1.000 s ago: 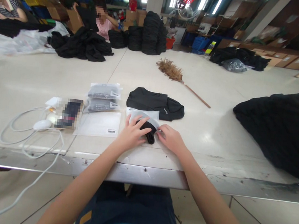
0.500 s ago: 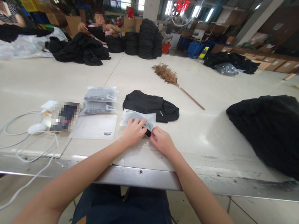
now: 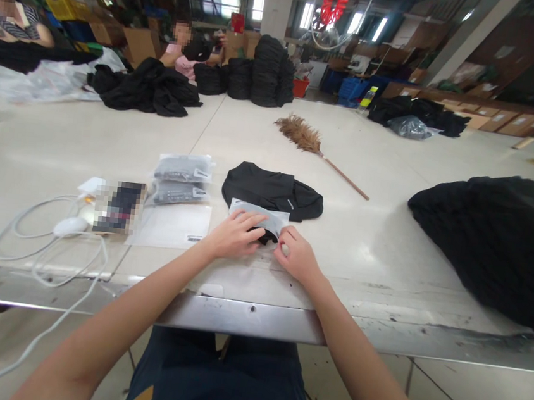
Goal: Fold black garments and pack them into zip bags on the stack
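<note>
A frosted plastic bag (image 3: 272,216) lies near the table's front edge, with black cloth (image 3: 269,233) showing at its near side. My left hand (image 3: 236,235) rests over the bag's left part, fingers stretched out and apart, touching bag and cloth. At the right end, my right hand (image 3: 295,254) pinches the bag's edge; its fingertips partly hide the grip. Just beyond lies a folded black garment (image 3: 268,187) with a small white print. To the left, two filled bags (image 3: 179,192) with barcode labels lie one behind the other, in front of them a flat bag (image 3: 168,231).
A phone (image 3: 120,207) and a white cable (image 3: 33,201) lie at the left. Beyond the garment is a feather duster (image 3: 302,135). A big black fabric pile (image 3: 488,229) sits at the right. Two people are across the table near stacked black cloth (image 3: 266,72).
The bag and my right hand have shifted slightly right. My left hand's fingers have spread, and more black cloth shows between my hands. The person across has raised a black piece.
</note>
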`<state>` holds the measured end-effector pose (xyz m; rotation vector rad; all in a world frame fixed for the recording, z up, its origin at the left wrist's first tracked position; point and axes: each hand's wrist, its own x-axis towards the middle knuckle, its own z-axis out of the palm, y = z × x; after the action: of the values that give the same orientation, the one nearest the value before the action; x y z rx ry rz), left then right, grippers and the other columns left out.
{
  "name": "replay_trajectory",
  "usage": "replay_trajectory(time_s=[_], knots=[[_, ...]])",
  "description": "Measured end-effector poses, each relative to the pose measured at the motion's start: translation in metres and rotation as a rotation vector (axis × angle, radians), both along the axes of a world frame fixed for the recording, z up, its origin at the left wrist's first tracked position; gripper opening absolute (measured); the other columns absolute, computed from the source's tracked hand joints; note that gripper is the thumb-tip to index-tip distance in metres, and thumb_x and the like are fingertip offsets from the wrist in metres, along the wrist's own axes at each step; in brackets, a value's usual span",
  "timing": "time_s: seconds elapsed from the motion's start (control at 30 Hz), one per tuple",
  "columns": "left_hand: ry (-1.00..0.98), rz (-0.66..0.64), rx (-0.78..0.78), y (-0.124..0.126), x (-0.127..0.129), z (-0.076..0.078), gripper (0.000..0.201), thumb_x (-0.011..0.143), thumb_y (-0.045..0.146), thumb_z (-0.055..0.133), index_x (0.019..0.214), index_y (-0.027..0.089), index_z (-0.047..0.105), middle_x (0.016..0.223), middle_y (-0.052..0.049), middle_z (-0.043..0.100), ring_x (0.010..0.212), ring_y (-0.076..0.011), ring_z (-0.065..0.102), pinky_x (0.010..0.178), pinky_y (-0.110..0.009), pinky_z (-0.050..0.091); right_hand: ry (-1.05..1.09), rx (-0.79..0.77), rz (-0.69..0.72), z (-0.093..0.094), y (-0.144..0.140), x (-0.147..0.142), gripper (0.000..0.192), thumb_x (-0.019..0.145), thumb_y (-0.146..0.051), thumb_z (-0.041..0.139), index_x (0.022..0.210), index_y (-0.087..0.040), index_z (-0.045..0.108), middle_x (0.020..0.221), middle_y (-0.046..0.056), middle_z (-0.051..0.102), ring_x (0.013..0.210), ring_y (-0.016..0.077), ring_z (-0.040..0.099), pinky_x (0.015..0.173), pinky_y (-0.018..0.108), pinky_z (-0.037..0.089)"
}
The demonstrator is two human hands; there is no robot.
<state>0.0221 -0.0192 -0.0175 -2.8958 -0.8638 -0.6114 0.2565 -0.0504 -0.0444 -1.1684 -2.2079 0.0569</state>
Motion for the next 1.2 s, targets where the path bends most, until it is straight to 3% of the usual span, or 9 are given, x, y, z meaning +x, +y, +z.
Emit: replay_trajectory(time_s=[0.13,0.23,0.37,0.47,0.6,0.67,0.83,1.0,1.2], knots=[[0.015,0.095,-0.055,0.021,-0.001,-0.001,0.056,0.081,0.030,0.070,0.133,0.024,0.052,0.141,-0.012,0.054,0.139,-0.0333,0.037,0.113,-0.055,0.021,-0.053,0.052,0.049,0.001,-0.002,-0.004,0.010,0.080,-0.013,0.052,0.080,-0.020,0.058,0.109,0.011,0.061,0.096,0.0239,0.058,0.086,0.039,0.050],[0.054,0.103,-0.045,0.031,0.011,-0.004,0.044,0.080,0.026,0.070,0.123,0.024,0.058,0.135,-0.011,0.059,0.127,-0.0330,0.047,0.107,-0.053,0.028,-0.100,0.057,0.068,0.000,-0.003,-0.004,0.012,0.080,-0.011,0.051,0.079,-0.020,0.059,0.119,0.013,0.061,0.102,0.0254,0.057,0.090,0.042,0.049],[0.068,0.251,0.040,0.024,0.032,-0.006,0.023,0.087,0.016,0.056,0.108,0.022,0.063,0.106,-0.012,0.067,0.102,-0.0310,0.055,0.092,-0.049,0.036,-0.130,0.053,0.061,0.003,-0.003,0.001,0.015,0.079,-0.009,0.050,0.083,-0.018,0.060,0.122,0.014,0.062,0.104,0.0249,0.058,0.090,0.041,0.048],[0.068,0.336,0.087,0.015,0.041,-0.007,0.025,0.093,0.017,0.044,0.109,0.022,0.064,0.099,-0.013,0.064,0.096,-0.0305,0.054,0.084,-0.047,0.037,-0.182,0.051,0.021,0.005,-0.003,0.005,0.015,0.077,-0.008,0.051,0.082,-0.019,0.060,0.121,0.013,0.063,0.101,0.0247,0.057,0.088,0.040,0.047],[0.099,0.295,0.059,0.011,0.036,-0.007,0.040,0.094,0.020,0.046,0.132,0.027,0.056,0.107,-0.014,0.062,0.101,-0.0306,0.053,0.085,-0.046,0.038,-0.249,0.002,-0.072,0.007,-0.005,0.006,0.008,0.077,-0.012,0.056,0.081,-0.019,0.058,0.108,0.011,0.065,0.098,0.0255,0.056,0.087,0.039,0.044],[0.104,0.227,0.005,0.013,0.027,-0.007,0.049,0.090,0.027,0.055,0.139,0.030,0.052,0.122,-0.014,0.059,0.111,-0.0326,0.051,0.092,-0.048,0.038,-0.237,-0.012,-0.148,0.006,-0.006,0.004,0.005,0.081,-0.021,0.060,0.085,-0.019,0.058,0.099,0.011,0.064,0.095,0.0260,0.055,0.087,0.039,0.043],[0.121,0.197,-0.103,0.016,0.010,-0.012,0.064,0.088,0.029,0.056,0.149,0.036,0.038,0.159,-0.010,0.029,0.142,-0.0429,0.027,0.104,-0.061,0.031,-0.266,0.033,-0.203,0.003,-0.002,-0.008,0.020,0.090,-0.030,0.058,0.104,-0.016,0.058,0.105,0.013,0.062,0.101,0.0286,0.054,0.095,0.042,0.040],[0.205,0.205,-0.097,0.012,0.010,-0.015,0.064,0.092,0.017,0.045,0.151,0.038,0.033,0.161,-0.010,0.026,0.144,-0.0433,0.025,0.103,-0.060,0.036,-0.331,-0.049,-0.307,-0.007,0.008,-0.014,0.018,0.092,-0.013,0.049,0.105,-0.017,0.060,0.102,0.012,0.064,0.095,0.0259,0.056,0.080,0.034,0.042],[0.169,0.230,-0.046,0.003,0.013,-0.017,0.061,0.092,0.022,0.050,0.149,0.042,0.037,0.159,-0.009,0.029,0.141,-0.0426,0.030,0.100,-0.060,0.040,-0.332,-0.089,-0.383,-0.020,0.018,-0.007,0.020,0.093,-0.011,0.043,0.095,-0.020,0.061,0.091,0.007,0.065,0.076,0.0208,0.057,0.066,0.032,0.035]])
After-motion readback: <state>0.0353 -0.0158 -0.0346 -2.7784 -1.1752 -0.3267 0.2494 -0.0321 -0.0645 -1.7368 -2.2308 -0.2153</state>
